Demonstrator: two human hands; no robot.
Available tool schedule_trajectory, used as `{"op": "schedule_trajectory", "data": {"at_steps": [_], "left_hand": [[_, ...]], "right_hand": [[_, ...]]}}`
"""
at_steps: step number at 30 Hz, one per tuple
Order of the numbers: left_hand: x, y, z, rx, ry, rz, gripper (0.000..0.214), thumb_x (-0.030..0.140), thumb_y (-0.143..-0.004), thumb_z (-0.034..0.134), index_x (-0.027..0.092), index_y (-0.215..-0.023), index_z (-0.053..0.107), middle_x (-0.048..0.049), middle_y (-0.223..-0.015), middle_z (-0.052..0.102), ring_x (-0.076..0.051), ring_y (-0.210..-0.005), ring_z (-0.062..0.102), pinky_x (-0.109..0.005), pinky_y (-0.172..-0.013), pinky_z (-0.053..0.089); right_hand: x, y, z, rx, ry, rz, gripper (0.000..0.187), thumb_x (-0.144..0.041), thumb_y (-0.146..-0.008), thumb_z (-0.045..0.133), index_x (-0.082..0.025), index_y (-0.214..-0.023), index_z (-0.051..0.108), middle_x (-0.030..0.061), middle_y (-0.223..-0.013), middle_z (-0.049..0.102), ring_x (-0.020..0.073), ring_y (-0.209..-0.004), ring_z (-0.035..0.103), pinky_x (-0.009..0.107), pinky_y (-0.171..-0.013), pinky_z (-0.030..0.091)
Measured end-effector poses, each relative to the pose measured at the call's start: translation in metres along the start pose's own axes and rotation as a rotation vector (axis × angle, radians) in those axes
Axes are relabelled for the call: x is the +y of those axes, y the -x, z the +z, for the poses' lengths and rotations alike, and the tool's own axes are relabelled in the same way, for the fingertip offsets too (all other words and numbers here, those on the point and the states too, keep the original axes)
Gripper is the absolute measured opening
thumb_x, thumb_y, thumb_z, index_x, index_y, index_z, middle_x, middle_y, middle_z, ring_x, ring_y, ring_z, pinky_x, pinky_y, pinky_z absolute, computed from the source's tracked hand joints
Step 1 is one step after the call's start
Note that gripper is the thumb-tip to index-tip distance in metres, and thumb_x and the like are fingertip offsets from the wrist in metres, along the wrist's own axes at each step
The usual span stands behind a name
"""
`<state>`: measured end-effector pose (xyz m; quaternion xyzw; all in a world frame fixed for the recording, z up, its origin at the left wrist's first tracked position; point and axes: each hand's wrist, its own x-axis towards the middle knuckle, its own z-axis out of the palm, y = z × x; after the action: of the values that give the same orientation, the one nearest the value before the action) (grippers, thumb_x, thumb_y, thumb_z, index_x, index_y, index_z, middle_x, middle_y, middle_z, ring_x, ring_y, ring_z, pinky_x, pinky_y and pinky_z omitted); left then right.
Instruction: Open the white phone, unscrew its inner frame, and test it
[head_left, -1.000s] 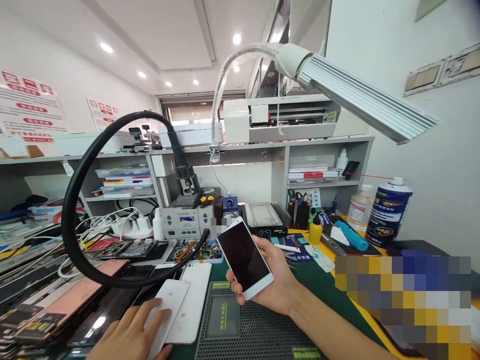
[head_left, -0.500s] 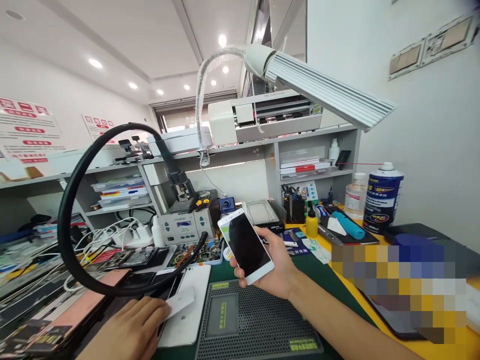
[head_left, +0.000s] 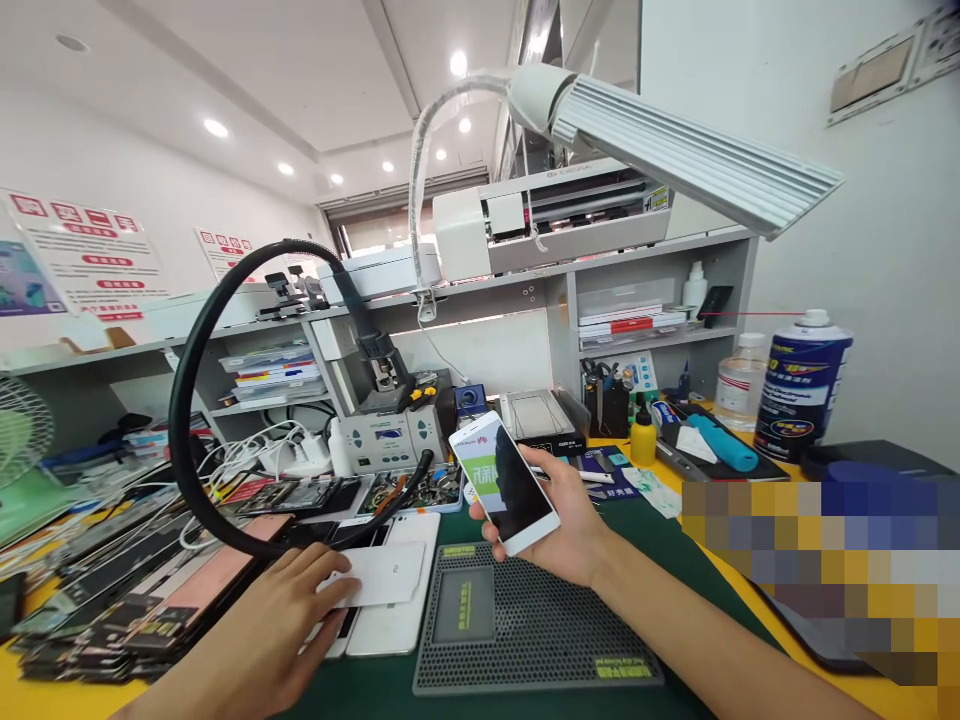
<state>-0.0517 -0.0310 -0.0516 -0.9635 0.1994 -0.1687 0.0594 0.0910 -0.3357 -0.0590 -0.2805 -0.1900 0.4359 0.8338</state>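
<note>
A white smartphone [head_left: 527, 505] rests tilted in my right hand [head_left: 574, 520], its thumb and fingers closed round the edges. Its glossy front faces me, with a green and white reflection on the left of the dark glass. My left hand [head_left: 307, 600] pinches one end of a thin white phone back cover [head_left: 390, 572] with a small logo. That cover lies over, or just above, a larger white phone-like device [head_left: 382, 632] on the bench; contact cannot be made out. A grey perforated mat [head_left: 555, 625] lies below the smartphone.
A black hose [head_left: 180, 420] loops above several stripped phone parts [head_left: 135, 600] at left. Behind stands a grey rework station [head_left: 390, 440]. A white lamp [head_left: 697, 150] hangs overhead. A blue spray can [head_left: 802, 390] and a yellow bottle [head_left: 643, 440] stand at right.
The back cover has turned from a slanted, partly seen position to show its broad face and logo. The whole view has shifted, and the smartphone's glass now catches a larger green reflection.
</note>
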Motion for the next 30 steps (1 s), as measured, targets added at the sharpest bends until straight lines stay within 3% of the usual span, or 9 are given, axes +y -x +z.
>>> {"op": "schedule_trajectory", "data": {"at_steps": [3,7,11,15,18,22,26,28,30], "left_hand": [[0.011,-0.009,-0.006,-0.001,0.209,-0.142,0.031,0.039,-0.091,0.056,0.027,-0.117,0.069,-0.0088,-0.12,0.067,-0.028,-0.106,0.062,-0.04,-0.094,0.048],[0.04,-0.043,-0.006,-0.057,0.737,-0.429,0.056,0.051,-0.093,0.056,0.025,-0.141,0.048,-0.0118,-0.132,0.061,-0.028,-0.111,0.061,-0.042,-0.095,0.05],[0.078,-0.094,0.003,-0.07,1.333,-0.377,0.07,0.044,-0.08,0.074,0.021,-0.139,0.045,-0.0155,-0.129,0.06,-0.029,-0.12,0.057,-0.039,-0.092,0.051],[0.103,-0.131,0.012,-0.028,1.574,-0.361,0.056,0.031,-0.073,0.08,0.02,-0.122,0.055,-0.0053,-0.097,0.067,-0.021,-0.086,0.063,-0.032,-0.075,0.051],[0.103,-0.143,0.017,0.073,1.58,-0.414,0.039,0.037,-0.077,0.077,0.019,-0.106,0.06,0.0006,-0.078,0.062,-0.016,-0.066,0.055,-0.03,-0.066,0.047],[0.086,-0.146,0.02,0.179,1.61,-0.53,0.039,0.055,-0.091,0.055,0.017,-0.093,0.062,-0.0033,-0.078,0.062,-0.018,-0.074,0.058,-0.031,-0.07,0.047],[0.076,-0.14,0.021,0.015,1.899,-0.462,0.033,0.048,-0.092,0.056,0.017,-0.102,0.061,-0.0006,-0.074,0.057,-0.019,-0.069,0.06,-0.038,-0.072,0.053],[0.078,-0.136,0.021,-0.063,1.981,-0.431,0.028,0.036,-0.087,0.063,0.018,-0.108,0.06,-0.0014,-0.08,0.058,-0.018,-0.066,0.059,-0.04,-0.069,0.055],[0.081,-0.133,0.021,-0.095,2.006,-0.429,0.036,0.025,-0.081,0.066,0.02,-0.116,0.059,-0.0049,-0.093,0.061,-0.017,-0.067,0.057,-0.039,-0.065,0.057]], "right_hand": [[0.001,-0.001,-0.001,0.029,-0.008,-0.001,0.059,-0.058,-0.094,0.046,-0.01,-0.127,0.059,0.0183,-0.094,0.074,0.0258,-0.07,0.069,0.035,-0.062,0.051],[0.004,-0.003,-0.002,0.07,-0.015,-0.016,0.061,-0.058,-0.094,0.048,-0.007,-0.125,0.06,0.0195,-0.094,0.075,0.0258,-0.068,0.069,0.035,-0.059,0.051],[0.005,-0.004,-0.003,0.108,-0.019,-0.038,0.058,-0.057,-0.094,0.047,-0.009,-0.122,0.062,0.0176,-0.092,0.076,0.0255,-0.069,0.07,0.034,-0.06,0.052],[0.005,-0.005,-0.003,0.158,-0.021,-0.059,0.053,-0.054,-0.094,0.048,-0.009,-0.117,0.065,0.0142,-0.084,0.076,0.0236,-0.067,0.069,0.035,-0.062,0.053],[0.005,-0.006,-0.003,0.169,-0.016,-0.063,0.054,-0.055,-0.094,0.048,-0.009,-0.116,0.066,0.0139,-0.083,0.076,0.0235,-0.064,0.068,0.036,-0.06,0.053],[0.007,-0.006,-0.001,0.167,-0.004,-0.055,0.06,-0.058,-0.095,0.044,-0.006,-0.117,0.065,0.0164,-0.086,0.075,0.0252,-0.066,0.069,0.035,-0.056,0.052],[0.009,-0.005,0.005,0.17,-0.013,-0.053,0.06,-0.059,-0.095,0.044,-0.007,-0.117,0.065,0.0153,-0.088,0.075,0.0253,-0.067,0.069,0.035,-0.057,0.053],[0.012,-0.005,0.006,0.176,-0.031,-0.051,0.058,-0.058,-0.095,0.047,-0.008,-0.117,0.065,0.0129,-0.088,0.074,0.025,-0.067,0.069,0.036,-0.056,0.053],[0.015,-0.006,0.007,0.196,-0.044,-0.04,0.057,-0.058,-0.094,0.049,-0.008,-0.116,0.066,0.0109,-0.086,0.073,0.0251,-0.067,0.069,0.036,-0.056,0.053]]}}
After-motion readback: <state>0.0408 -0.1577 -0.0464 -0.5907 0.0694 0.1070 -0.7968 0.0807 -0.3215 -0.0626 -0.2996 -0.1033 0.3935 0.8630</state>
